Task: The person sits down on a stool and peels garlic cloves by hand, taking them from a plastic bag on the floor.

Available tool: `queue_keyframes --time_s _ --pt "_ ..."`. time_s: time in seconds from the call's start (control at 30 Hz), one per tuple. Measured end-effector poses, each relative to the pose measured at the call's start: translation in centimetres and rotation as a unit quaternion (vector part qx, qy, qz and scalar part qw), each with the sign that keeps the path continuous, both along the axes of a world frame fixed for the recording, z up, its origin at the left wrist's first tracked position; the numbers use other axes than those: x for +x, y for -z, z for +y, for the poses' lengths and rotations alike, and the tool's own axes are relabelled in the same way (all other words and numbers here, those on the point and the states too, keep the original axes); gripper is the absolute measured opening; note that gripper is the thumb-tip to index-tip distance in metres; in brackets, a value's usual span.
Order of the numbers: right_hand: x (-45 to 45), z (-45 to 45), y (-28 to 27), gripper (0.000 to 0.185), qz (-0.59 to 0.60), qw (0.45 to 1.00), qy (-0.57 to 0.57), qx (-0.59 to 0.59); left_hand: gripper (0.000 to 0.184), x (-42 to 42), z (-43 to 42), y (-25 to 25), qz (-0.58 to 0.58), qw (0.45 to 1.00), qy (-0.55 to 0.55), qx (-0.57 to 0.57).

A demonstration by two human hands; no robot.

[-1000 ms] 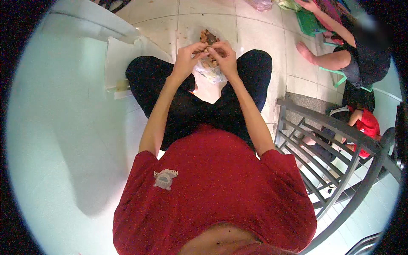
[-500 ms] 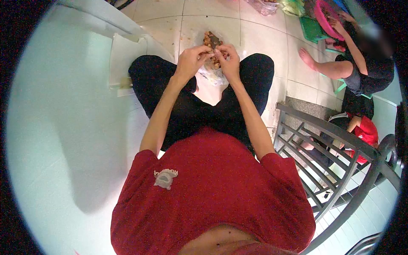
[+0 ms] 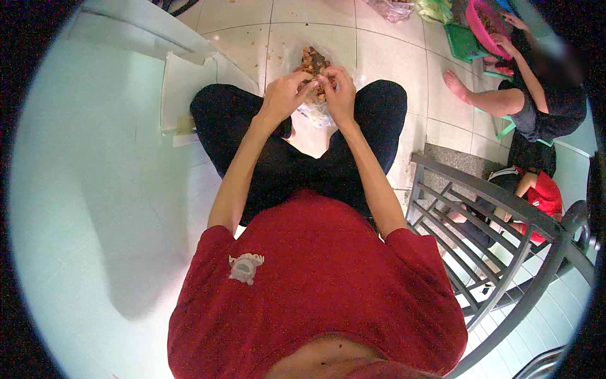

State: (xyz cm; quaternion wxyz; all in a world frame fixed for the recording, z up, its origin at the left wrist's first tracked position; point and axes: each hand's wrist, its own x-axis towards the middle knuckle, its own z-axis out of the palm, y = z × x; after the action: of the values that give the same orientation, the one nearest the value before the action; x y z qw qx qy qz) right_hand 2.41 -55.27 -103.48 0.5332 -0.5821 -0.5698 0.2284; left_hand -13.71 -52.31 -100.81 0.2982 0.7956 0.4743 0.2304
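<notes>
My left hand point(image 3: 285, 93) and my right hand point(image 3: 341, 95) meet fingertip to fingertip between my knees. Fingers of both are pinched together; whatever lies between them is too small to make out. Just beneath and beyond them is a clear plastic bag point(image 3: 293, 55), spread open on the floor. Reddish-brown pieces point(image 3: 309, 62) with a darker lump among them lie in the bag, partly hidden by my fingers.
Small crumbs dot the tiled floor point(image 3: 385, 57). A person point(image 3: 536, 101) at the right holds a pink basin point(image 3: 481, 35) over a green basket point(image 3: 459, 45). Another person in red point(image 3: 544, 196) is behind a grey metal railing point(image 3: 486, 183). A pale wall point(image 3: 113, 164) stands left.
The view has shifted slightly since a second ago. My hands stay together over the bag with small finger movements. The pink basin has come into fuller view at the other person's hands.
</notes>
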Motion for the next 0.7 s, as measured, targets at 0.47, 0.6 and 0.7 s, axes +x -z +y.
queue_keyframes --time_s 0.47,0.6,0.7 --pt "-0.3 -0.5 -0.4 0.013 0.002 1.000 0.002 -0.010 0.032 0.1 0.1 0.3 0.021 0.999 0.021 0.016" --pt "-0.4 0.1 1.3 0.015 -0.004 0.999 0.002 0.041 0.026 0.2 -0.2 -0.3 0.046 0.996 0.020 0.074" --pt "-0.4 0.0 1.1 0.015 -0.018 0.999 0.000 0.027 0.024 0.2 -0.1 0.0 0.050 0.995 0.011 0.090"
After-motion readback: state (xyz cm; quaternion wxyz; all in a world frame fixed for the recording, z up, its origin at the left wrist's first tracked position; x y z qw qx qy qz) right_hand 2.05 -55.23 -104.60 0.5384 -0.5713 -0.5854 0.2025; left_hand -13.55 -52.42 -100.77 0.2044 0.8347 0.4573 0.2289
